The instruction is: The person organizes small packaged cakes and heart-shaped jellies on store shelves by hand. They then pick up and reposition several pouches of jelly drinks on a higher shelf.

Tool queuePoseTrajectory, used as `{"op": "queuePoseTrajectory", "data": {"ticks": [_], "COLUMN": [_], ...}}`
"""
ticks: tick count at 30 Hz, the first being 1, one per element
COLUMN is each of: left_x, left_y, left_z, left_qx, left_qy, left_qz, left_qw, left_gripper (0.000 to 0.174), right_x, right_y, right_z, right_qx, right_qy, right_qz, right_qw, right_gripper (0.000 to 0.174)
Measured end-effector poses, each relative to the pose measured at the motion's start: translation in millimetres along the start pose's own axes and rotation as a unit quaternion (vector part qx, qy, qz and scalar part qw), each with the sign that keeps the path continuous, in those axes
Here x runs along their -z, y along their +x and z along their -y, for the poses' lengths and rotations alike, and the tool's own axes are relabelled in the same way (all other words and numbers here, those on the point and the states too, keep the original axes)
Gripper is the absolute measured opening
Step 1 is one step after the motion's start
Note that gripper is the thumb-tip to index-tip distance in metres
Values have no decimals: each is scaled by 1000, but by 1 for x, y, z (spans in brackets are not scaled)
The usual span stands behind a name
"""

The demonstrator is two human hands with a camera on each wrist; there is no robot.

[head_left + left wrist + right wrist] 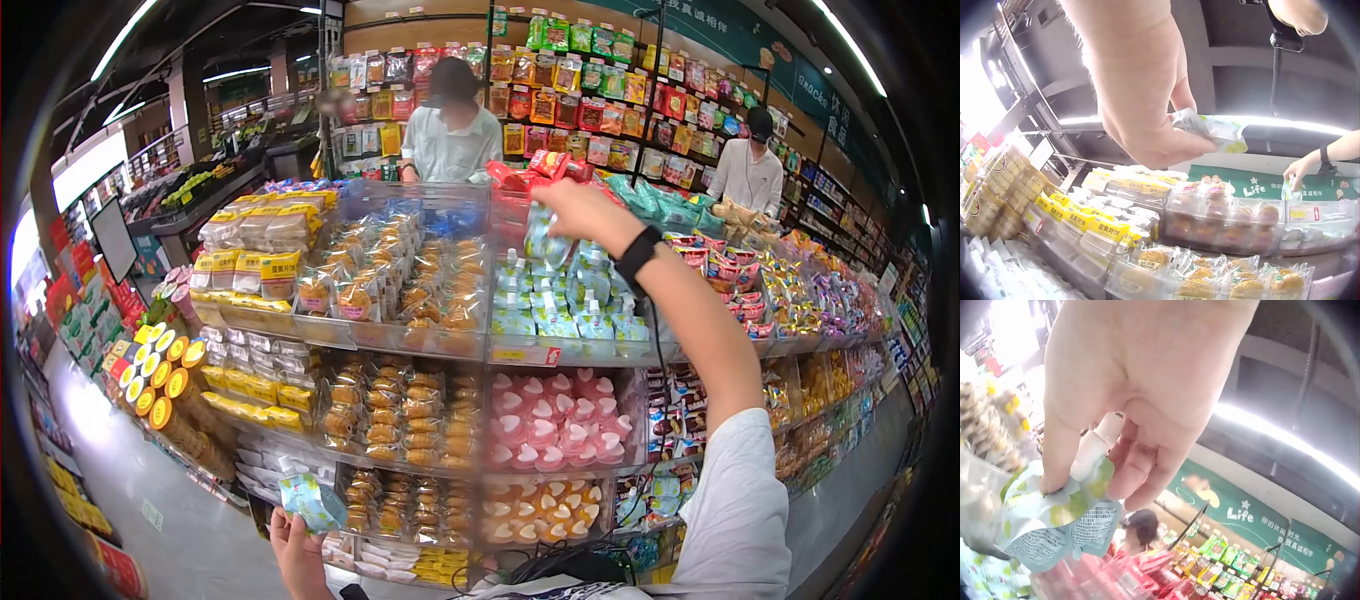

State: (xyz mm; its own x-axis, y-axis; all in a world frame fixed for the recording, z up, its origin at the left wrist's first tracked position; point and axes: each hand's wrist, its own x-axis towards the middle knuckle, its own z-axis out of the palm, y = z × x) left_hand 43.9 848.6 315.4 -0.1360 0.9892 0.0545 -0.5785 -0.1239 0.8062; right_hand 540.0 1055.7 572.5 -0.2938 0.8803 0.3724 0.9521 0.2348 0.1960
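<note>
Over the upper bin, my right hand (585, 210) grips a light blue spouted pouch (1060, 515) by its top. The white spout (1099, 445) shows between thumb and fingers in the right wrist view, and the pouch hangs with printed text facing the camera. Below it, similar spouted pouches (555, 310) fill the bin in rows. At the lower left of the head view, my left hand (298, 560) pinches another light blue pouch (312, 502) by its edge, in front of the lower shelves. In the left wrist view that pouch (1225, 132) juts out past the fingers.
Clear-walled bins hold packaged round pastries (420, 260), yellow-labelled packs (262, 275) and pink heart-topped cups (560, 420). Red packs (550, 165) lie behind the pouches. Two people (452, 125) (750, 165) stand beyond the display. A dark cable (660, 370) hangs before the shelves.
</note>
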Motion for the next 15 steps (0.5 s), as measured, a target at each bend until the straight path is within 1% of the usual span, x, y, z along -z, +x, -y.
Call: {"op": "queuePoseTrajectory", "data": {"ticks": [1,3,4,5,6,7,9,10,11,13,15], "left_x": [-3,-8,-10,-13,-17,-25,-41,-41,-49,-77,-103], "left_y": [-3,-6,-7,-10,-14,-18,-28,-32,-38,-50,-63], "left_z": [1,7,11,15,18,21,26,32,34,40,48], "left_qx": [10,29,39,50,63,82,118,149,173,222,278], "left_qy": [-3,-30,-43,-56,-50,-54,-64,-52,-62,-81,-77], "left_qz": [-7,4,9,12,24,46,87,102,116,144,165], "left_qw": [1000,999,998,997,997,994,987,982,976,961,943], "left_gripper": [9,23,30,38,54,58,64,68,67,65,63], "right_x": [19,51,64,74,82,88,94,98,98,85,90], "right_y": [-9,-38,-56,-75,-96,-116,-158,-179,-199,-236,-266], "right_z": [1,3,9,13,18,24,46,60,72,86,103], "right_qx": [-4,26,54,58,63,69,70,74,78,136,182], "right_qy": [0,18,11,7,4,2,13,19,26,69,147], "right_qz": [-14,-84,-138,-145,-153,-161,-124,-95,-67,-90,-43], "right_qw": [1000,996,989,988,986,985,990,992,994,984,971], "right_gripper": [36,36,33,32,32,32,31,32,32,33,35]}}
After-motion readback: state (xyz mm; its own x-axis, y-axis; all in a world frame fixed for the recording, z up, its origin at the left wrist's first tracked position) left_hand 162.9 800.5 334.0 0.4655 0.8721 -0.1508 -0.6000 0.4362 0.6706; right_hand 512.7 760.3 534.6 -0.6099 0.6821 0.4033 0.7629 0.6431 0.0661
